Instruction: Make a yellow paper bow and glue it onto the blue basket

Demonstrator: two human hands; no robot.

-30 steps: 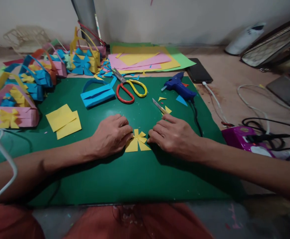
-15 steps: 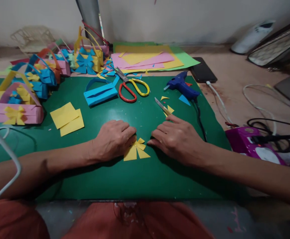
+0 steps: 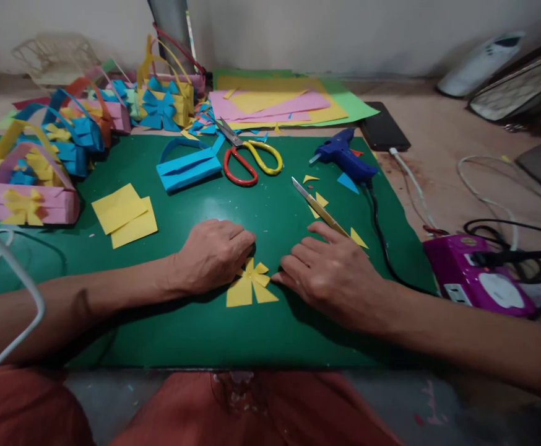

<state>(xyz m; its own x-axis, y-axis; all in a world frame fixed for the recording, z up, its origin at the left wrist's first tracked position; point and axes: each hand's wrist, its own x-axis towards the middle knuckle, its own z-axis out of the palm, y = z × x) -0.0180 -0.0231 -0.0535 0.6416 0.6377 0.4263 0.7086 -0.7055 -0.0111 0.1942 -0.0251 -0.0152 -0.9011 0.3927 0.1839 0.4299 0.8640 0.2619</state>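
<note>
A yellow paper bow (image 3: 240,293) with cut, spread flaps lies flat on the green cutting mat (image 3: 196,337). My left hand (image 3: 217,256) is closed, its fingers pressed together on the bow's upper left part, which they cover. To the right of the bow rests my right hand (image 3: 324,272), fingers loosely bent and apart, thumb tip by the bow's edge, nothing seen in them. Just beyond that hand is a craft knife (image 3: 319,207) among yellow scraps. Two yellow paper squares (image 3: 134,217) overlap left of my left hand.
A blue paper basket (image 3: 189,168), scissors (image 3: 247,155) and a blue glue gun (image 3: 345,155) lie further back. Several finished paper baskets (image 3: 31,201) stand left. Coloured sheets (image 3: 275,105) and a phone (image 3: 384,127) are behind. A purple power box (image 3: 479,272) with cables sits right.
My right hand has moved slightly down and left of the knife, baring more of its handle and another yellow scrap. The bow has shifted slightly down and left, still by my left fingers.
</note>
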